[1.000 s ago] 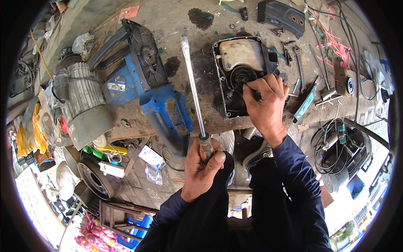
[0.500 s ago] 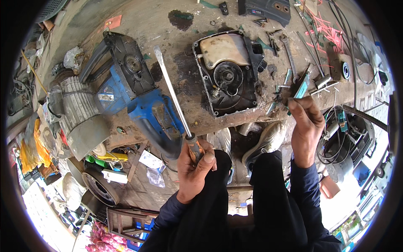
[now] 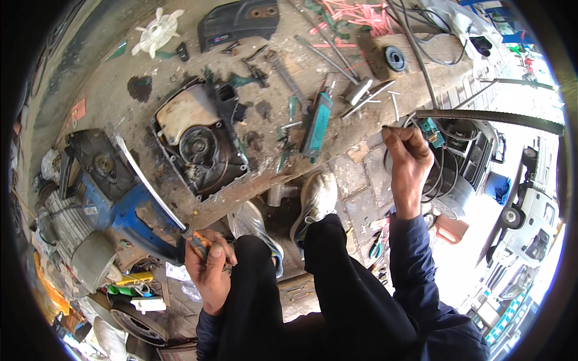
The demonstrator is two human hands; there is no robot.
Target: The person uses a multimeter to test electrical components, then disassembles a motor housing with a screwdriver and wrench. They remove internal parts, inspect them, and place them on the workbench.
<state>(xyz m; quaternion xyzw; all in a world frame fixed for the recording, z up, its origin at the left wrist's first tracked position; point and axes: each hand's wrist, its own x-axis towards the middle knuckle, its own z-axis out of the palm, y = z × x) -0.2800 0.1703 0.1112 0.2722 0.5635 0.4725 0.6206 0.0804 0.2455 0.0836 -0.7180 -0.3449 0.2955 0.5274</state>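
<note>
My left hand grips a flathead screwdriver by its orange and black handle, its shaft pointing up-left beside the blue and black power tool body. My right hand is pinched near the workbench's front edge; anything between its fingertips is too small to make out. Between the hands, farther back, lies an opened black housing with a dirty cream reservoir and a round pulley. A teal-cased tool and a wrench lie right of the housing.
Rods, pink scraps, a black ring, a white fan and a black cover lie behind. A grey motor is at left. A long bar and coiled cables stand right. My shoes are below; a white truck is outside.
My right hand has left the housing's pulley and moved right to the bench's edge, still pinched. The view has swung right; my left hand still holds the screwdriver.
</note>
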